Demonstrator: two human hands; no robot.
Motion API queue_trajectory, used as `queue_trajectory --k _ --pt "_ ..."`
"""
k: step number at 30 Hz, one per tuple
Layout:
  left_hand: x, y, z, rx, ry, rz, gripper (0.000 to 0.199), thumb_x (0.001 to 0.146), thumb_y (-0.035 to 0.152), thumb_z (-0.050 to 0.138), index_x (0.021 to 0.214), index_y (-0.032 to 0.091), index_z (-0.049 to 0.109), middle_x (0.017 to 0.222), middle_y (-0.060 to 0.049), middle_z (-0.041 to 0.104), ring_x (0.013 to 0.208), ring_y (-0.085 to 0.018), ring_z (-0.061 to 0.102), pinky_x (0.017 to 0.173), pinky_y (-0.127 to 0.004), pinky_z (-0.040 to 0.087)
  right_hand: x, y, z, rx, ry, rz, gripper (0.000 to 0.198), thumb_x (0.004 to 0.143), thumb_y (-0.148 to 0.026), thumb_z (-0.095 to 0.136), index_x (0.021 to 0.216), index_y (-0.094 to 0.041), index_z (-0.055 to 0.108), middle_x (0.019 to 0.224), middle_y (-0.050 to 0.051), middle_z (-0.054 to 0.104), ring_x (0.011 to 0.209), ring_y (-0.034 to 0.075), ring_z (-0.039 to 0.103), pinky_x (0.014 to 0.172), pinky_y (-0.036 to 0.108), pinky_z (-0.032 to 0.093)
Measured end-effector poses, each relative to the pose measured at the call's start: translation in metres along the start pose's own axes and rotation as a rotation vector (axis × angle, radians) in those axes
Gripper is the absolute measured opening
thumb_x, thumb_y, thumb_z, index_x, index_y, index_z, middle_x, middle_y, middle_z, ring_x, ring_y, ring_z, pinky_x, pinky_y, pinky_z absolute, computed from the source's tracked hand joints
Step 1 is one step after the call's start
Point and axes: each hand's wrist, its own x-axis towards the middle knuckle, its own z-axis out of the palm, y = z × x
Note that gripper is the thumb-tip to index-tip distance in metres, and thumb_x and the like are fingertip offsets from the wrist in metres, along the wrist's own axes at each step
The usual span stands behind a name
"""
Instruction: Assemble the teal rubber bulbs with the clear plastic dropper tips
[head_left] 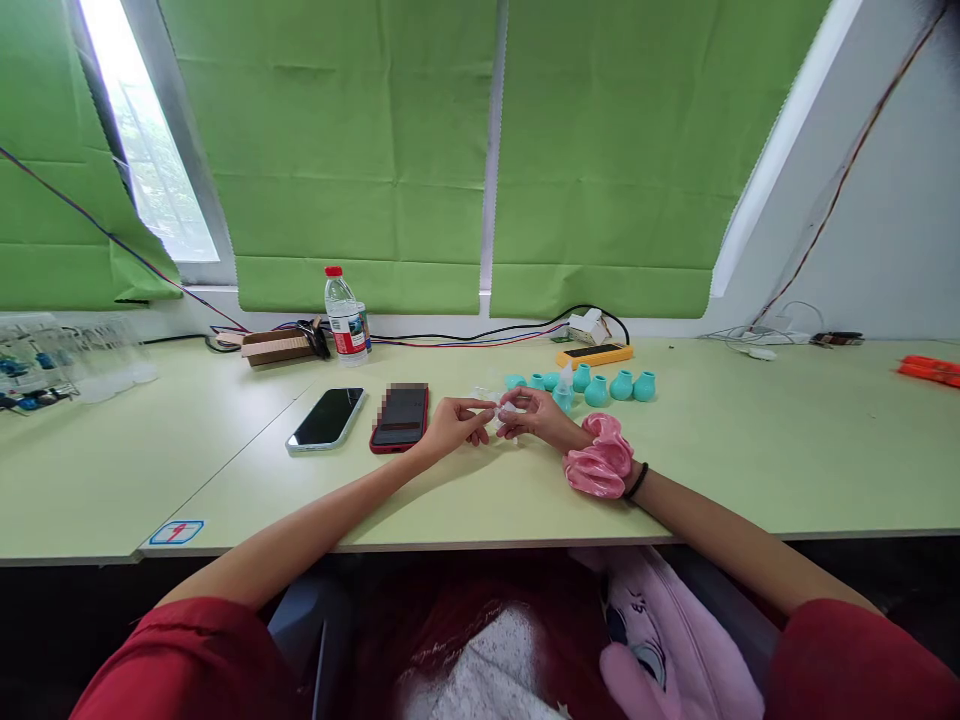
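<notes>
My left hand (459, 420) and my right hand (538, 416) meet over the table, fingertips almost touching. Both pinch a small clear, whitish plastic piece (502, 408) between thumb and finger; its exact kind is too small to make out. Just behind and to the right of my right hand stand several small turquoise vase-shaped pieces (597, 391). One of them, close to my right wrist, has a translucent pointed piece (566, 376) above it. More clear plastic (480, 393) lies behind my fingers, partly hidden.
Left of my hands lie a red-cased phone (400, 418) and a light-cased phone (326, 419). A water bottle (346, 320) stands behind them beside a cardboard box (277, 347). A yellow-orange device (595, 356) and cables are at the back; an orange object (930, 370) lies far right.
</notes>
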Motion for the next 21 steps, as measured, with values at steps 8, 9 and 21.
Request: queue_trajectory --k 8,9,21 --pt "0.0025 0.0001 -0.0008 -0.083 -0.023 -0.057 0.047 0.065 0.045 0.059 0.096 0.01 0.058 0.063 -0.007 0.061 0.051 -0.01 0.053 0.047 -0.02 0.044 0.0005 0.0017 0.0016 0.044 -0.029 -0.048 0.036 0.051 -0.03 0.072 0.078 -0.015 0.052 0.073 0.0 0.059 0.061 0.014 0.062 0.06 0.03 0.053" --pt "0.0023 0.0002 -0.0008 -0.104 -0.046 -0.076 0.047 0.065 0.046 0.058 0.095 0.01 0.058 0.064 -0.007 0.061 0.052 -0.01 0.054 0.049 -0.021 0.045 0.0007 0.002 0.0014 0.049 -0.032 -0.06 0.036 0.051 -0.029 0.072 0.077 -0.015 0.052 0.074 0.0 0.059 0.062 0.014 0.061 0.061 0.031 0.053" --pt "0.0008 -0.0006 -0.0018 -0.125 -0.149 -0.19 0.044 0.061 0.047 0.062 0.082 0.008 0.062 0.061 -0.007 0.061 0.051 -0.011 0.055 0.051 -0.022 0.047 -0.001 -0.0012 0.0045 0.0 -0.092 -0.073 0.03 0.049 -0.027 0.073 0.068 -0.014 0.053 0.086 0.005 0.062 0.069 0.015 0.06 0.064 0.032 0.052"
